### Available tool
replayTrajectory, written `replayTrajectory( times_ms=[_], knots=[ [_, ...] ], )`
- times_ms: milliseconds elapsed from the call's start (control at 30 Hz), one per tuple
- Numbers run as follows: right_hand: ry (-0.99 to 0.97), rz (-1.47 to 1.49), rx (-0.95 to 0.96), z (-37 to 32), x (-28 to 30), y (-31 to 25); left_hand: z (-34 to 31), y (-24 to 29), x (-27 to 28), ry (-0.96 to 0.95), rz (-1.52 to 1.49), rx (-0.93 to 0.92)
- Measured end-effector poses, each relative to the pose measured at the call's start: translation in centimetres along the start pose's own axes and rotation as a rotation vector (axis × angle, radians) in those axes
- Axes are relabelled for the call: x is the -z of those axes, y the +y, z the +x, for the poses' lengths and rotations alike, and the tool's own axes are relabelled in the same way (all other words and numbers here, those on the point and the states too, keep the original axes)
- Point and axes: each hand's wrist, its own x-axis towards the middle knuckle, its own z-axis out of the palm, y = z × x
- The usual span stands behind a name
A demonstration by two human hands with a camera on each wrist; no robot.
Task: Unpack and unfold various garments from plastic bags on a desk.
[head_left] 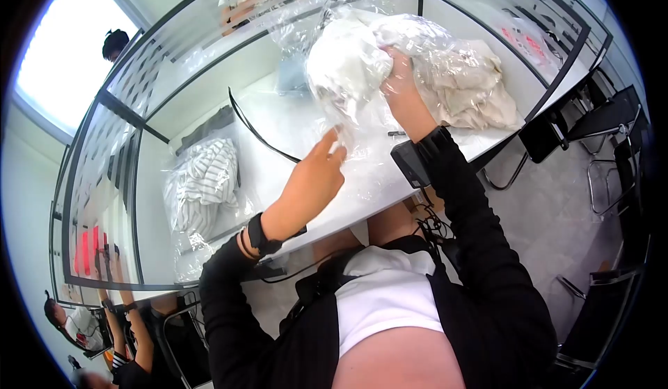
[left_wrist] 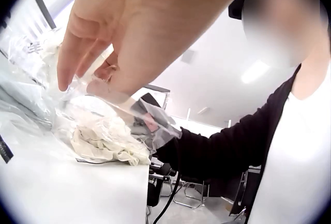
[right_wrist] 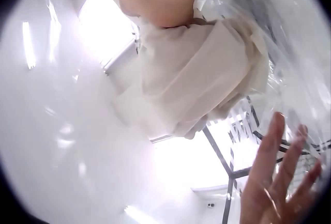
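White shirt point(head_left: 390, 305) shows nearest, behind both hands. Ahead, the left hand point(head_left: 309, 180) spreads its fingers by clear plastic point(head_left: 358, 138); striped bagged cloth point(head_left: 205, 180) lies left of it. Farther, the right hand point(head_left: 403, 97) grips a white garment point(head_left: 344, 58), bagged beige cloth point(head_left: 470, 86) to its right.

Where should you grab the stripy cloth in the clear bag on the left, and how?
Probably best by the bulging, bunched middle of the striped cloth, through its clear plastic bag. Come from above and the right: the left hand is on that side, while a white panel stands to the left. The cloth lies heaped, giving plenty to hold; loose plastic alone might slip.
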Motion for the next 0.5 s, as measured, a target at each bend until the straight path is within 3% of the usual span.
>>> replayTrajectory(
  times_ms=[33,67,100,167,267,333,367,433,500],
  knots=[
    [-0.016,0.037,0.029,0.5,-0.2,0.3,-0.4,0.2,0.0,0.002,-0.013,-0.016],
    [-0.130,-0.463,0.273,0.4,0.6,0.9,-1.0,0.5,0.1,-0.033,0.010,-0.020],
    [-0.124,-0.927,0.575,0.4,1.4,1.5,-1.3,1.0,0.4,-0.042,0.015,-0.098],
    [-0.316,-0.423,0.509,1.7,0.8,1.7,-1.9,2.5,1.5,-0.085,-0.009,-0.148],
    [-0.232,-0.249,0.271,0.2,-0.6,1.0,-2.3,3.0,2.1,-0.029,0.065,-0.146],
    [-0.219,-0.763,0.415,0.4,2.5,1.5,-2.2,2.5,2.2,0.024,0.104,-0.117],
    [-0.268,-1.259,0.647,1.8,8.1,2.4,-2.2,2.4,2.2,0.026,0.124,-0.088],
    [-0.303,-1.678,0.850,2.7,10.6,3.1,-2.5,1.6,1.5,0.011,0.161,-0.086],
    [-0.283,-1.538,0.778,0.7,8.6,2.1,-2.5,1.2,1.2,-0.076,0.144,-0.035]
  ],
)
